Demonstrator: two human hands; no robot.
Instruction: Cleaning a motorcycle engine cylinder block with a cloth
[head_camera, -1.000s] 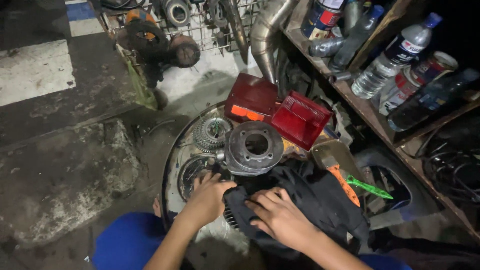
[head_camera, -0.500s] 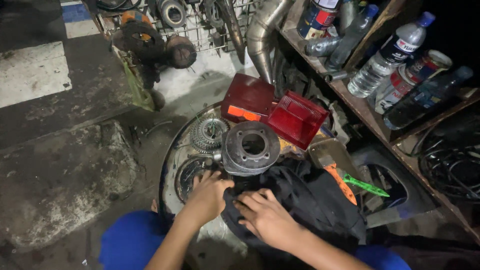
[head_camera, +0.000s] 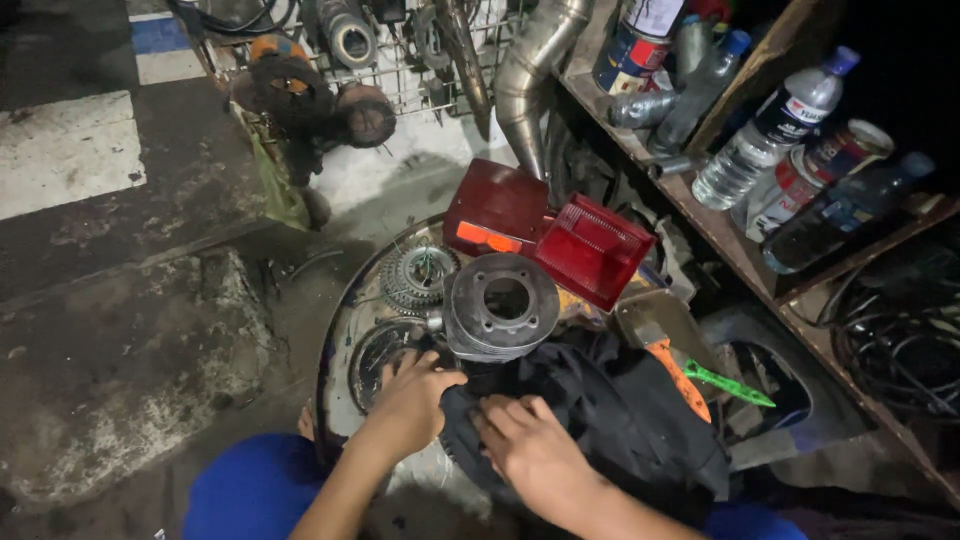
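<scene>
Now both hands have crept slightly leftward across the black cloth (head_camera: 610, 420) at lower centre since 1 second ago. Left hand (head_camera: 415, 395) clenches its upper edge beside the grey metal cylinder (head_camera: 500, 305); right hand (head_camera: 535, 455) presses loosely curled fingers on the folds. Red lamp covers (head_camera: 545, 235) sit above, untouched.

Black cloth (head_camera: 610, 420), grey metal cylinder (head_camera: 500, 305), 2 red lenses (head_camera: 590, 250), blue trousers (head_camera: 250, 490).
</scene>
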